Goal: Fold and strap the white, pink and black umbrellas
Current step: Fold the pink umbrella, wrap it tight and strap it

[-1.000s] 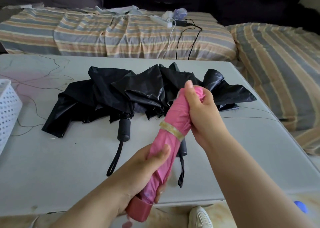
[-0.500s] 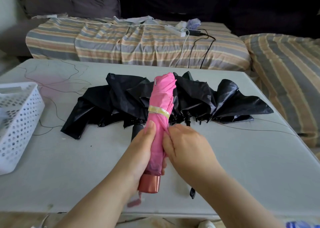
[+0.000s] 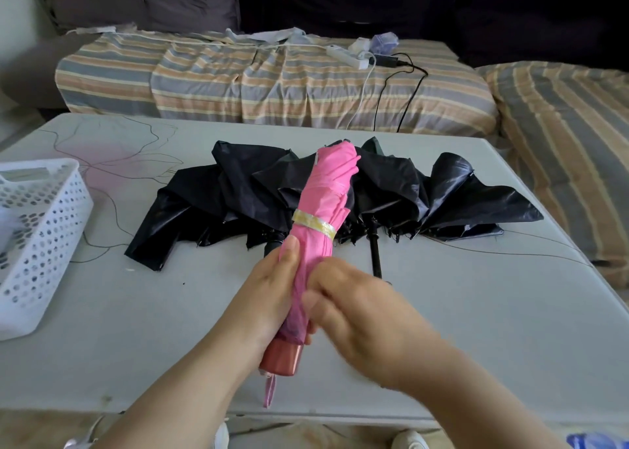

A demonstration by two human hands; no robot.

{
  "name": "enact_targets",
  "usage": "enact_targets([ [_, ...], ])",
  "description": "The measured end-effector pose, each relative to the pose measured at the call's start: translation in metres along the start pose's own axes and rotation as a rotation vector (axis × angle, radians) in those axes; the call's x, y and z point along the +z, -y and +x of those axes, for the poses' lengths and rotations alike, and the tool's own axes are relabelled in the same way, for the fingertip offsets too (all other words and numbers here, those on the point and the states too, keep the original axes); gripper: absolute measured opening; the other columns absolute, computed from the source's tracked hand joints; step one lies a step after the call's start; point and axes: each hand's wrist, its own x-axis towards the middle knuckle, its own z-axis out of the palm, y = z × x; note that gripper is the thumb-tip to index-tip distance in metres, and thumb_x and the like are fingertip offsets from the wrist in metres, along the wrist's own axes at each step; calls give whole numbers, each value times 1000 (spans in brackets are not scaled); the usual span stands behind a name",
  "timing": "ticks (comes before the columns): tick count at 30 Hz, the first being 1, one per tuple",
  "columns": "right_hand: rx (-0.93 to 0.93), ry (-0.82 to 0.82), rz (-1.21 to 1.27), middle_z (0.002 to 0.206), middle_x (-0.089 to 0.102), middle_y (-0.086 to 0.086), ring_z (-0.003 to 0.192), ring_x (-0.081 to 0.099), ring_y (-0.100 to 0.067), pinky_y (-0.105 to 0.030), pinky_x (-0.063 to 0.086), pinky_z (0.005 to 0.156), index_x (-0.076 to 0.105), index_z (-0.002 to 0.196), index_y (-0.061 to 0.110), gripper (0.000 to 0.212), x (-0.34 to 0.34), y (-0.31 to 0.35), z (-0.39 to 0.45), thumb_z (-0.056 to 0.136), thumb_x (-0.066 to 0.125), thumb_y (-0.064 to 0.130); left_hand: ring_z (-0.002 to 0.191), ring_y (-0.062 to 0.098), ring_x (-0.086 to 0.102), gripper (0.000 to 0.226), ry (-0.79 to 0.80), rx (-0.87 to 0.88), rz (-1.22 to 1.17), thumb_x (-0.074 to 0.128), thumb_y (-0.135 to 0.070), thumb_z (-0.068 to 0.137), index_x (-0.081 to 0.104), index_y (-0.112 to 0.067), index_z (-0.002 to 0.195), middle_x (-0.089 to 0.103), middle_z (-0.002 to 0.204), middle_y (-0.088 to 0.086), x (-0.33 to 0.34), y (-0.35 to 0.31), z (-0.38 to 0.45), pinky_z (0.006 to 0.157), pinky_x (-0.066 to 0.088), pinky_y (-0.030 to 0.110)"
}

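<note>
Both hands reach in above the worktop (image 3: pixel 136 329): left hand (image 3: pixel 269 298) wraps the upright pink umbrella (image 3: pixel 323 203); right hand (image 3: pixel 360 315), blurred, curls against its folds

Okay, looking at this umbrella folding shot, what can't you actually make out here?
- Right hand, head view: motion-blurred, so its grip on the pink umbrella is unclear.
- Black umbrella: its handle is hidden behind the pink umbrella and left hand.
- White basket: cut off by the left edge; contents unreadable.
- White umbrella: not visible anywhere.
</note>
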Motion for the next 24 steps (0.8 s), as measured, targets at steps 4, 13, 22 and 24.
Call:
enact_targets([
  [4, 509, -457, 434, 61, 49, 16, 58, 46, 0, -16, 39, 58, 48, 73, 21, 37, -15, -15, 12, 83, 53, 56, 39, 19, 57, 54, 65, -85, -142, 31, -55, 94, 64, -11, 93, 60, 50, 10, 4, -4, 3, 39, 46, 25],
  [13, 712, -661, 1360, 63, 64, -1, 53, 62, -12, -27, 55, 53, 60, 85, 9, 20, -32, -18, 37, 81, 70, 26, 52, 8, 58, 45, 303, 4, 65, 28, -58, 90, 61, -27, 92, 63, 60, -7, 23, 12, -15, 57, 51, 29],
  [22, 813, -748, 1065, 87, 61, -10, 66, 61, -22, -35, 56, 62, 52, 108, 21, 35, -24, -30, 43, 82, 66, 1, 56, -8, 47, 44, 140, 86, 294, 25, -68, 82, 47, -29, 84, 51, 69, -19, 29, 10, -24, 56, 41, 5],
  [24, 776, -774, 1091, 105, 60, -5, 73, 62, -21, -37, 58, 66, 41, 127, 41, 62, -22, -32, 44, 85, 62, 0, 51, -1, 51, 28, 179, 13, 267, 56, -56, 86, 50, -28, 86, 54, 60, -15, 25, 10, -22, 53, 47, 15],
])
